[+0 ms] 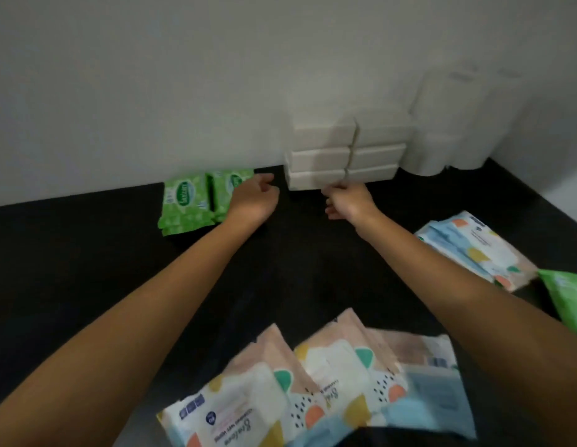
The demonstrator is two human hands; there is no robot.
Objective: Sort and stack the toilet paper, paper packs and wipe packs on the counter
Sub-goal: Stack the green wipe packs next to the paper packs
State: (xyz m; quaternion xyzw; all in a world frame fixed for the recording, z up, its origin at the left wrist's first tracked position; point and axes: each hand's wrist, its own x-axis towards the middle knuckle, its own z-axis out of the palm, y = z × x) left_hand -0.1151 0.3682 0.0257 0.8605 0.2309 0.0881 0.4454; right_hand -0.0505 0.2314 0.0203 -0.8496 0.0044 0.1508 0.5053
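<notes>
White paper packs (345, 150) are stacked in two columns, three high, against the wall (152, 91) at upper centre of the black counter (87, 253). Toilet paper rolls (448, 124) are piled just to their right. Two green wipe packs (190, 201), the nearer one marked "Sanicare", lie side by side left of centre. The left hand (258, 198) is seen at their right edge, fingers loosely curled, nothing held. The right hand (350, 201) is placed at the bottom of the paper stack; whether anything is gripped cannot be told. Patterned wipe packs (313, 382) are fanned out at lower centre, their print upside down and blurred. More patterned packs (474, 246) and a lone green pack (567, 298) lie at right.
</notes>
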